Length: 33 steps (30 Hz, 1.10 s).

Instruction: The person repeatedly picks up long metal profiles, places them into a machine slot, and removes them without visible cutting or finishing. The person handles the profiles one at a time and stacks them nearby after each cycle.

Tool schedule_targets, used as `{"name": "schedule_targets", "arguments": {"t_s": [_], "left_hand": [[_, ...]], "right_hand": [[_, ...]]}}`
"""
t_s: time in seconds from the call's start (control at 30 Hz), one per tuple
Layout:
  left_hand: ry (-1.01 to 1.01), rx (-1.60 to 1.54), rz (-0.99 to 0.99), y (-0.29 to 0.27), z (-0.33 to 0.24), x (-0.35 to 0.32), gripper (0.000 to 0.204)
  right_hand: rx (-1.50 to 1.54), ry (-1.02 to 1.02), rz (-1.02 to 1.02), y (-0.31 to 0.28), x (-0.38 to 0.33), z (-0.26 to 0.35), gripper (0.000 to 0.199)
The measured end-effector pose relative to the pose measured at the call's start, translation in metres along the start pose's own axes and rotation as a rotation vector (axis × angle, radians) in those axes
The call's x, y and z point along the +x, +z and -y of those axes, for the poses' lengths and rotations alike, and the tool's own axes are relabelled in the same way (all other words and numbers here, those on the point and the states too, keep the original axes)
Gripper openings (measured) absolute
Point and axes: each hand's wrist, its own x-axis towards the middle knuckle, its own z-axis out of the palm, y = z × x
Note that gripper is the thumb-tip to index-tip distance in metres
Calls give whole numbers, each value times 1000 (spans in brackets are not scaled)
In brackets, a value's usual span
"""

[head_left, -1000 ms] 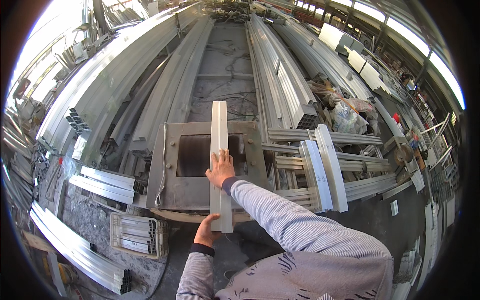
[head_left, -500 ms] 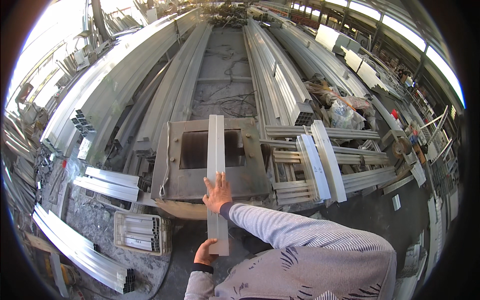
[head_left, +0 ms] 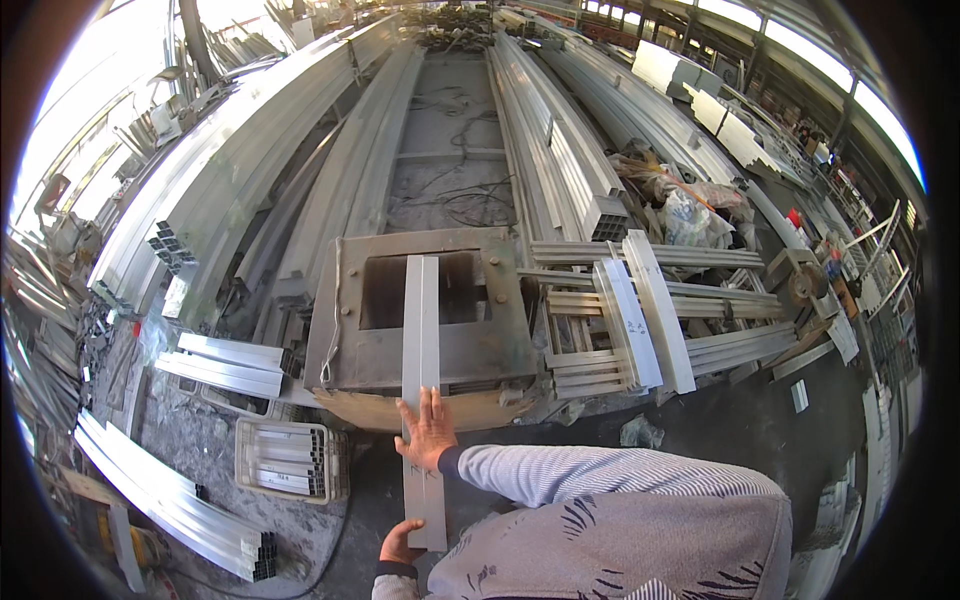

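A long, pale metal profile (head_left: pixel 422 330) with a lengthwise ridge extends away from me, its far part over a dark metal box (head_left: pixel 345 365) with a rectangular opening in its top. My left hand (head_left: pixel 401 543) grips the profile's near end at its left edge, thumb on top, the other fingers mostly hidden beneath. Higher up, my right hand (head_left: pixel 430 430) lies flat across the profile, fingers spread and pointing away. Dark handwritten marks show just below that hand.
Two pale bars (head_left: pixel 658 310) lean across stacked metal lengths on the right. A plastic crate (head_left: pixel 340 470) of short tubes stands left, near a bundle of long tubes (head_left: pixel 170 490). Long stacked profiles (head_left: pixel 250 150) run into the distance on both sides. A cable crosses the floor.
Both hands and the profile have moved toward me and slightly left. The profile's far end now sits over the box opening instead of past the box's far edge.
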Motion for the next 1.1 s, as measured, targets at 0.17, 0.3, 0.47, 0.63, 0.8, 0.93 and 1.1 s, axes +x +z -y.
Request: {"name": "schedule_targets", "arguments": {"t_s": [0.17, 0.3, 0.47, 0.63, 0.8, 0.93, 1.1], "left_hand": [[-45, 13, 21, -9, 17, -12, 53], [-35, 1, 49, 19, -12, 31, 64], [80, 21, 129, 112, -105, 98, 65], [165, 5, 415, 205, -193, 141, 65], [159, -2, 161, 238, -225, 173, 70], [138, 1, 191, 224, -215, 179, 71], [157, 7, 354, 200, -176, 140, 67]], "right_hand": [[-43, -35, -1, 5, -15, -6, 90], [-40, -58, -115, -10, 32, -28, 88], [3, -78, -216, -60, 144, -74, 80], [-69, -49, -203, -104, 242, -113, 77], [-72, -5, -187, -118, 282, -139, 76], [-69, 15, -194, -112, 270, -140, 74], [-52, 27, -190, -100, 219, -119, 76]]}}
